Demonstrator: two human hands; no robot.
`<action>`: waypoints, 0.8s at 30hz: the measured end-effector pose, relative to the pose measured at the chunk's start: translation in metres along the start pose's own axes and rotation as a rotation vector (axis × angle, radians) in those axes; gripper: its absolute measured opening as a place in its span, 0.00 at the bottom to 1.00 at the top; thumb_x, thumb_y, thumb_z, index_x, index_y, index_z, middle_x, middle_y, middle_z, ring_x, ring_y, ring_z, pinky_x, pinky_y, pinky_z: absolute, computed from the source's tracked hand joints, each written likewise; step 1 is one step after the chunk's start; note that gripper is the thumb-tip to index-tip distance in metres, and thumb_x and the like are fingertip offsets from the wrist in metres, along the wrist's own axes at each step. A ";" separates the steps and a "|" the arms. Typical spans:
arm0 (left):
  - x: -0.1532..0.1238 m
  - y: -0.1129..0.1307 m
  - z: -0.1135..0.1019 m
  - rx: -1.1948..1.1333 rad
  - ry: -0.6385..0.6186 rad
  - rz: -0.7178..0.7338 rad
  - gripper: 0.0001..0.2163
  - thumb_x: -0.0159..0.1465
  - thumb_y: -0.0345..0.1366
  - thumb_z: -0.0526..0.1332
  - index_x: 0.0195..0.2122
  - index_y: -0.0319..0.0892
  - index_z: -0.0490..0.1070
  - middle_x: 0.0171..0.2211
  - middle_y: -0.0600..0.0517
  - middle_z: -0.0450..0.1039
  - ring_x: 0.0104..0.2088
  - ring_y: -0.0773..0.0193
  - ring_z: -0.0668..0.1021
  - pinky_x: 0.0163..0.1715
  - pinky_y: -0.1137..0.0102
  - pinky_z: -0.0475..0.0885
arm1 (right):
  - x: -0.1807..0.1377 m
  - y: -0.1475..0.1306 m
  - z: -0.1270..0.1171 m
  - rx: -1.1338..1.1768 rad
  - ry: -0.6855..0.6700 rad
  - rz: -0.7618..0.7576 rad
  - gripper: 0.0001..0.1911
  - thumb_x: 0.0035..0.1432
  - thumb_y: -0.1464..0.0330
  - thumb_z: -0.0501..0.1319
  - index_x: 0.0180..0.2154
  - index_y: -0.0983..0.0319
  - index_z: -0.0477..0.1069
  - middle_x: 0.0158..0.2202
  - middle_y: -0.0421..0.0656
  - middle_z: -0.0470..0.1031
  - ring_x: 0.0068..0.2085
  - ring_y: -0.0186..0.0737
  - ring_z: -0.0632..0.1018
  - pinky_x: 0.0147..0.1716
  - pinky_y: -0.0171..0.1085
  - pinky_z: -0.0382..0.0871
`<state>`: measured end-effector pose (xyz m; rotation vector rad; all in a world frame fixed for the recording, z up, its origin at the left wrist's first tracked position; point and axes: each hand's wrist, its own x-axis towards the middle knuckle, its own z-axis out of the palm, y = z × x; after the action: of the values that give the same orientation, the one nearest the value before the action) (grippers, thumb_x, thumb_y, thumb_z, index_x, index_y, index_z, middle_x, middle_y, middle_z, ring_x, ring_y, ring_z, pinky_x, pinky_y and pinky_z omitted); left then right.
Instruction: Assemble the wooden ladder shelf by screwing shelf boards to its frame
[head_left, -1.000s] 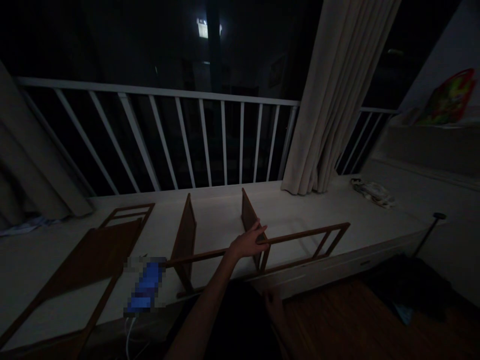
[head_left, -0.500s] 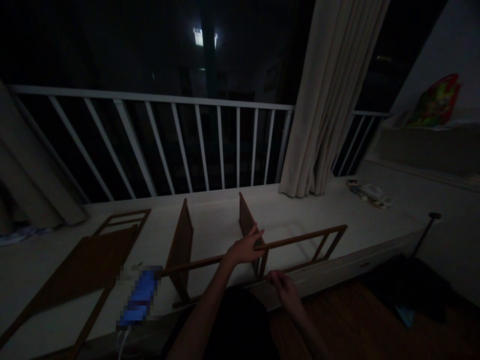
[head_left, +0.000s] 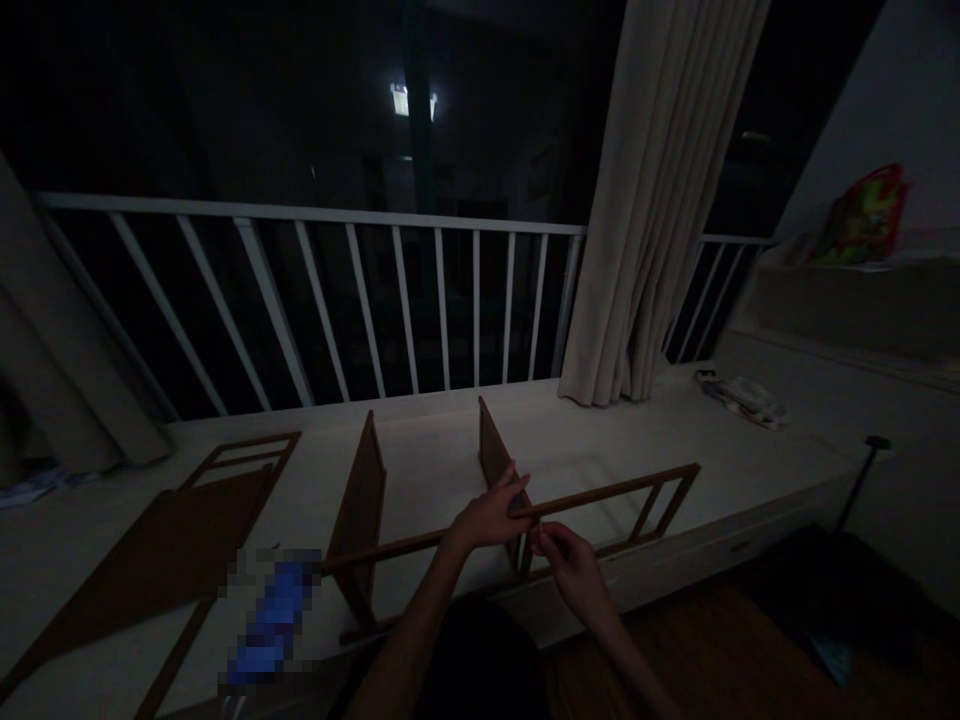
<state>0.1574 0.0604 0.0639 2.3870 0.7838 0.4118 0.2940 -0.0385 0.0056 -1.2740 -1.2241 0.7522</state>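
Observation:
A brown wooden frame [head_left: 600, 495] of thin rails stands upright along the front edge of a pale platform [head_left: 450, 450], joined to two upright wooden panels [head_left: 360, 505]. My left hand [head_left: 491, 515] is closed on the top rail where it meets the right-hand panel [head_left: 491, 450]. My right hand [head_left: 566, 560] is pinched just below that joint, against the frame; whatever it holds is too small and dark to make out.
A flat wooden panel with a framed end [head_left: 172, 530] lies on the platform at left. A white railing [head_left: 375, 290] and pale curtain [head_left: 660, 200] stand behind. A blurred blue object [head_left: 270, 620] lies at front left, crumpled cloth [head_left: 739, 395] at right.
My right hand has come up from below and now pinches at the frame's joint. My left hand has kept its hold on the top rail.

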 end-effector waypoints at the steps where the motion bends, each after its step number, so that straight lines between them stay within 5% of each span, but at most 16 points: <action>1: 0.000 0.000 0.000 -0.003 0.001 0.003 0.32 0.52 0.39 0.57 0.58 0.43 0.48 0.61 0.46 0.36 0.57 0.54 0.57 0.54 0.65 0.56 | 0.001 0.000 0.001 -0.014 0.011 -0.002 0.18 0.52 0.55 0.53 0.30 0.63 0.67 0.27 0.43 0.71 0.29 0.38 0.72 0.31 0.35 0.66; 24: -0.001 -0.002 -0.004 -0.045 -0.013 0.014 0.33 0.52 0.39 0.57 0.58 0.41 0.47 0.61 0.45 0.35 0.58 0.54 0.55 0.54 0.65 0.56 | 0.003 -0.005 0.010 -0.146 0.082 -0.030 0.21 0.54 0.54 0.49 0.30 0.64 0.69 0.24 0.44 0.72 0.28 0.39 0.72 0.29 0.34 0.64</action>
<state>0.1542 0.0628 0.0663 2.3520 0.7446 0.4150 0.2847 -0.0333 0.0095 -1.3889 -1.2467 0.5913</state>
